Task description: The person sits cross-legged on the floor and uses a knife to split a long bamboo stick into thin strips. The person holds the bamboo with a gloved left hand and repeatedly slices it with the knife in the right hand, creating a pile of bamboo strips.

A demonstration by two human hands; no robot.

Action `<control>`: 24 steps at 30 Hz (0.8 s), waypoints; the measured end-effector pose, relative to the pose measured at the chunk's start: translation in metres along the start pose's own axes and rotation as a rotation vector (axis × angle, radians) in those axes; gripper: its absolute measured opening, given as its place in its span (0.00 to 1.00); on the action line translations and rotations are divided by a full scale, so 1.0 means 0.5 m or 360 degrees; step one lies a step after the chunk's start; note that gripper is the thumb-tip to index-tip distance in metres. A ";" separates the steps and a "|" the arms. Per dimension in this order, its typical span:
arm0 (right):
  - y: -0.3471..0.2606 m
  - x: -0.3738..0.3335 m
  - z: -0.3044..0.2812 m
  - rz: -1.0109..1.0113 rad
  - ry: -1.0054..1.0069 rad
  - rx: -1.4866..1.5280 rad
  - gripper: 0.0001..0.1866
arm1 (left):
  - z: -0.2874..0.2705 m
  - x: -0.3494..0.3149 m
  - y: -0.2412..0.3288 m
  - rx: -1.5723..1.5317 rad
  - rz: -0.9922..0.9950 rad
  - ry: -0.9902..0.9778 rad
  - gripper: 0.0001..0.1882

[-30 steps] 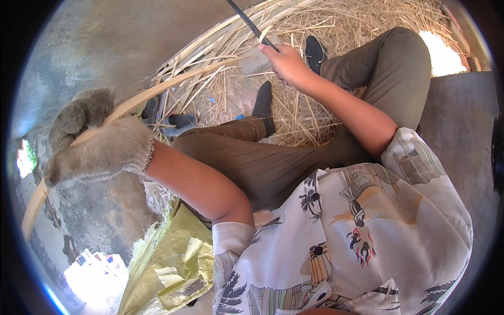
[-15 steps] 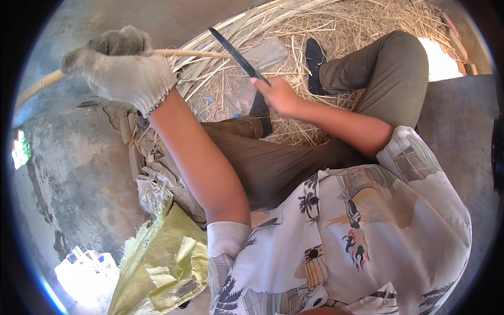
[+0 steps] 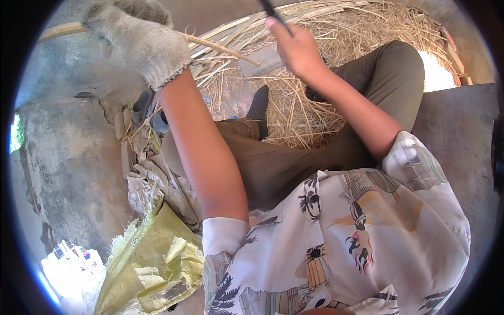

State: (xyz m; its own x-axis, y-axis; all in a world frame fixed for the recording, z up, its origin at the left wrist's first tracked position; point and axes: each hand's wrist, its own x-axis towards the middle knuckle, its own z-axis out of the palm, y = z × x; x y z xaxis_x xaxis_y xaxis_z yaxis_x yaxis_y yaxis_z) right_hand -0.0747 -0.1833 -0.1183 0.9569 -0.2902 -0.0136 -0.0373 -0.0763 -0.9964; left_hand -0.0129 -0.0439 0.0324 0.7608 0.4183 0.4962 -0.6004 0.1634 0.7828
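Observation:
My left hand (image 3: 134, 39), in a grey-white knit glove, is closed round a long pale strip of what looks like bamboo (image 3: 223, 49). One end of the strip runs out to the left, and its thinner end points right, over the shavings. Bare and closed, my right hand (image 3: 300, 50) grips a knife (image 3: 274, 14) with a dark blade. Its blade points up and left, and the upper picture edge cuts off its tip. The knife is apart from the strip, to the right of its thin end and farther away.
Straw-like shavings (image 3: 310, 113) and long split strips (image 3: 236, 29) cover the floor ahead, round a flat grey block (image 3: 261, 60). My dark-socked foot (image 3: 259, 107) lies among them. Dark footwear (image 3: 142, 106) sits left of my leg. A yellow woven sack (image 3: 157, 257) lies at lower left.
Both hands have moved up and away from me, the left also slightly right with the strip. The knife has risen, so its tip is now out of view.

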 end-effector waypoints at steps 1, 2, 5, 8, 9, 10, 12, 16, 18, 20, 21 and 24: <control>0.015 -0.004 0.018 -0.0287 0.0211 0.0261 0.30 | -0.005 0.007 -0.005 -0.0005 -0.0020 -0.0052 0.25; 0.033 -0.001 0.031 -0.0594 0.0431 0.0522 0.31 | 0.006 0.011 -0.013 -0.0018 -0.0005 -0.0116 0.25; 0.088 -0.075 0.049 0.0472 -0.0098 0.0198 0.25 | 0.031 -0.002 -0.024 -0.0052 -0.0040 -0.0164 0.23; 0.060 -0.038 -0.003 0.0639 -0.0312 0.0053 0.24 | 0.038 -0.022 -0.014 -0.0138 -0.0166 0.0134 0.21; 0.042 -0.029 -0.014 0.0569 -0.0320 0.0157 0.25 | 0.030 -0.016 -0.014 -0.0108 -0.0144 0.0147 0.20; 0.030 -0.026 -0.012 0.0381 -0.0195 0.0292 0.25 | 0.019 -0.004 -0.012 -0.0077 -0.0122 0.0159 0.20; 0.013 -0.014 -0.011 -0.0008 0.0098 0.0561 0.29 | 0.021 0.005 -0.019 -0.0067 -0.0130 0.0168 0.20; 0.161 -0.024 -0.011 0.0892 -0.0653 -0.0234 0.32 | 0.070 -0.018 -0.010 -0.0117 -0.0290 0.0323 0.19; 0.134 -0.023 -0.013 0.0571 -0.0267 -0.0276 0.32 | 0.062 -0.029 -0.032 -0.0097 -0.0343 0.0250 0.20; 0.055 0.002 -0.043 0.0442 -0.0134 -0.0167 0.31 | 0.025 -0.039 -0.111 -0.0060 -0.0376 -0.0066 0.20; 0.016 -0.004 -0.050 0.0253 0.0036 0.0139 0.25 | 0.031 -0.045 -0.111 -0.0090 -0.0373 -0.0055 0.21; 0.009 -0.015 -0.088 -0.0161 0.0092 0.0856 0.20 | 0.060 -0.059 -0.090 -0.0177 -0.0300 -0.0106 0.22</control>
State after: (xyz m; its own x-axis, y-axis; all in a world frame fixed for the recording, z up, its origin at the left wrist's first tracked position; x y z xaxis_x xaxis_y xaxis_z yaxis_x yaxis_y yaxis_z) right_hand -0.0949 -0.2235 -0.1188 0.9301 -0.3597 0.0739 0.2208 0.3872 -0.8952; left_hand -0.0011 -0.0905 -0.0060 0.8746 0.3116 0.3716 -0.4666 0.3323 0.8197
